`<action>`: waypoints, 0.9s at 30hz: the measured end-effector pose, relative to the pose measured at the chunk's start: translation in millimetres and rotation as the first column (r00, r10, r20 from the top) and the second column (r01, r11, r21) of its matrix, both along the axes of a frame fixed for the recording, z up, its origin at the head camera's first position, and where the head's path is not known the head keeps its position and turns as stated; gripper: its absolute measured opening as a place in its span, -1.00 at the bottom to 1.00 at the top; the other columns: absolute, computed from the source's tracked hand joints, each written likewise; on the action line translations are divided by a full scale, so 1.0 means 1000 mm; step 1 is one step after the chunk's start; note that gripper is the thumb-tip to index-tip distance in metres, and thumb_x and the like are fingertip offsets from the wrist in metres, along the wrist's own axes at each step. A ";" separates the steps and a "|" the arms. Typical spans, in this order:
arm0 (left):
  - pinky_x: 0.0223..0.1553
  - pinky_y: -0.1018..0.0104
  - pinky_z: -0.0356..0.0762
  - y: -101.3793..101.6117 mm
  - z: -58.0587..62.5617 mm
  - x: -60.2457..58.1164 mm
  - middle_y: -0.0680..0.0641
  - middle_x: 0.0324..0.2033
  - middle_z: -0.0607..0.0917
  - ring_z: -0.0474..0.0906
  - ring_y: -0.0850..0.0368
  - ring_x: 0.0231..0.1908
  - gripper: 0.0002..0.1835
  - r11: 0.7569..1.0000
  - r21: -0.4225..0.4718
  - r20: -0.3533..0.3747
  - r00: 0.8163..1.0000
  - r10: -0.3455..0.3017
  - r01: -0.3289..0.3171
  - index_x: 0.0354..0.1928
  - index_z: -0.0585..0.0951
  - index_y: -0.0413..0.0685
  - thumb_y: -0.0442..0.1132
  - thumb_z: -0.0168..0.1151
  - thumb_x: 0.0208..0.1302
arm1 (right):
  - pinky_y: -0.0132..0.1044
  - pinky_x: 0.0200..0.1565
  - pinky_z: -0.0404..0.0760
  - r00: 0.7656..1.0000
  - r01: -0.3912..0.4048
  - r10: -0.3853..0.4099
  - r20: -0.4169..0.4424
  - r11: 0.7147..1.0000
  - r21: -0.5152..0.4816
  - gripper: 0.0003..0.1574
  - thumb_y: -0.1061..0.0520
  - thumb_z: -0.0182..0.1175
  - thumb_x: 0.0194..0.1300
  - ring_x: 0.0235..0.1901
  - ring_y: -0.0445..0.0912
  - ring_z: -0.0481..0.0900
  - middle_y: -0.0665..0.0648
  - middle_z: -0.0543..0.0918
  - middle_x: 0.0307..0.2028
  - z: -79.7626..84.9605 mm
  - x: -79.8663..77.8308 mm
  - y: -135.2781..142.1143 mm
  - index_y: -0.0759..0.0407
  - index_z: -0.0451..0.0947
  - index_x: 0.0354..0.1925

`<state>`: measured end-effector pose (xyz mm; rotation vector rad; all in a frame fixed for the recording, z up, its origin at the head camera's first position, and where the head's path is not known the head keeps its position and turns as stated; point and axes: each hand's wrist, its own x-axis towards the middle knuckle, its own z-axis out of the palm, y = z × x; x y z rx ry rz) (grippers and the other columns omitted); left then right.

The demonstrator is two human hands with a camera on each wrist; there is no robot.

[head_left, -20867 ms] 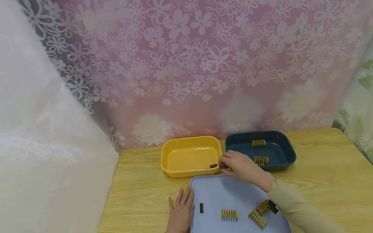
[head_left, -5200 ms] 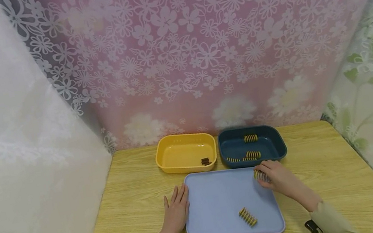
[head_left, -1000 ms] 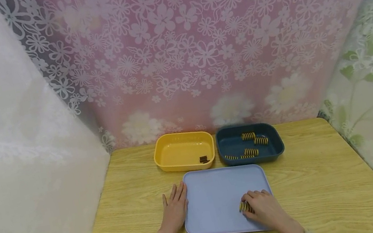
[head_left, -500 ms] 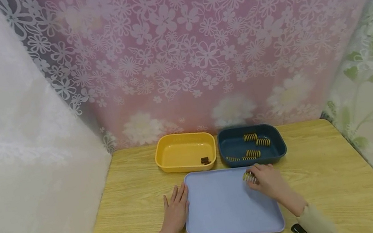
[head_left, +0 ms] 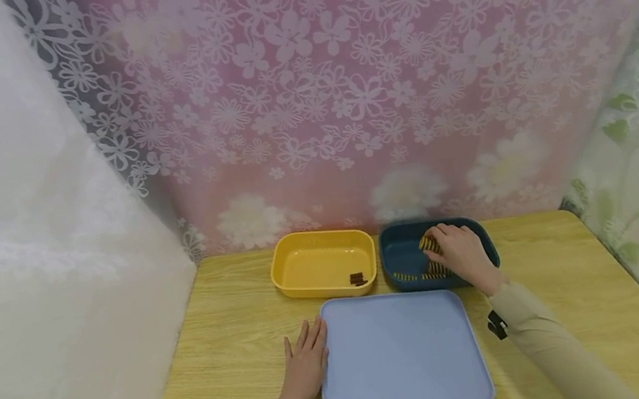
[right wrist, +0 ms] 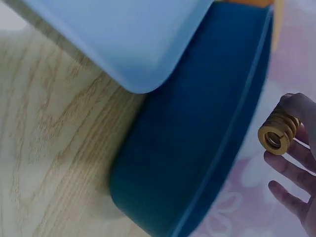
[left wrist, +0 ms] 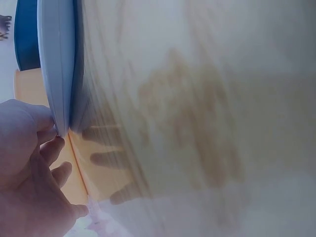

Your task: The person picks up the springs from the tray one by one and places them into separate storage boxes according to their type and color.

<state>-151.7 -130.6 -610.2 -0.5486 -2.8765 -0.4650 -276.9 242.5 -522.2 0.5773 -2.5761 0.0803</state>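
Observation:
My right hand (head_left: 460, 253) pinches a thick yellow coil spring (right wrist: 277, 133) between thumb and fingers, over the dark blue bin (head_left: 399, 253). In the right wrist view the spring's ring-shaped end points toward the camera, above the bin's rim. Several more yellow springs (head_left: 405, 277) lie inside that bin, partly covered by the hand. My left hand (head_left: 305, 373) lies on the table with fingers spread, fingertips at the left edge of the lavender tray (head_left: 398, 357). The tray has nothing on it.
A yellow bin (head_left: 319, 267) stands left of the blue one, with several small dark brown springs (head_left: 358, 279) in its near right corner. Both bins stand behind the tray on the wooden table (head_left: 223, 345). Flowered curtains (head_left: 302, 102) hang behind the table.
My right hand took the last yellow spring from the tray and carried it up and back over the blue bin. Earlier, other springs left the tray for the bins. My left hand stayed put.

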 end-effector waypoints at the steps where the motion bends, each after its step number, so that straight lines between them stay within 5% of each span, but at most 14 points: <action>1: 0.15 -0.37 0.06 0.000 -0.001 0.000 -0.02 0.31 0.31 0.16 -0.08 0.32 -0.46 1.000 -0.006 -0.001 1.000 0.000 0.000 0.32 0.30 -0.05 -0.14 0.06 0.32 | -0.11 -0.42 0.47 1.000 0.006 -0.006 0.024 1.000 0.005 -0.53 -0.09 0.39 -0.02 -0.49 -0.01 0.55 0.11 0.60 -0.39 -0.004 -0.004 0.000 0.15 0.57 -0.20; 8: 0.14 -0.37 0.08 0.001 0.001 0.002 -0.04 0.30 0.33 0.18 -0.10 0.31 -0.47 1.000 0.001 -0.008 1.000 -0.015 0.015 0.31 0.31 -0.07 -0.16 0.06 0.32 | -0.09 -0.37 0.51 0.980 0.023 -0.035 0.197 0.998 0.061 -0.60 -0.04 0.36 0.04 -0.47 -0.02 0.57 0.11 0.62 -0.35 -0.026 -0.023 0.000 0.14 0.59 -0.19; 17: 0.15 -0.37 0.07 0.001 0.000 0.004 -0.04 0.30 0.32 0.18 -0.10 0.31 -0.47 1.000 0.001 -0.011 1.000 -0.008 0.008 0.32 0.31 -0.07 -0.17 0.06 0.32 | -0.15 -0.46 0.53 0.967 -0.002 -0.039 0.252 0.987 0.162 -0.65 -0.01 0.39 -0.01 -0.57 -0.07 0.54 0.12 0.59 -0.42 -0.035 -0.033 -0.003 0.14 0.63 -0.27; 27: 0.12 -0.38 0.09 -0.004 0.000 0.001 -0.05 0.29 0.33 0.20 -0.11 0.30 -0.47 1.000 0.007 -0.029 1.000 -0.006 0.006 0.31 0.32 -0.09 -0.18 0.09 0.30 | -0.22 -0.58 0.52 0.954 0.013 -0.052 0.296 0.991 0.132 -0.70 0.04 0.41 -0.05 -0.61 -0.06 0.50 0.10 0.51 -0.49 -0.039 -0.037 -0.011 0.16 0.64 -0.34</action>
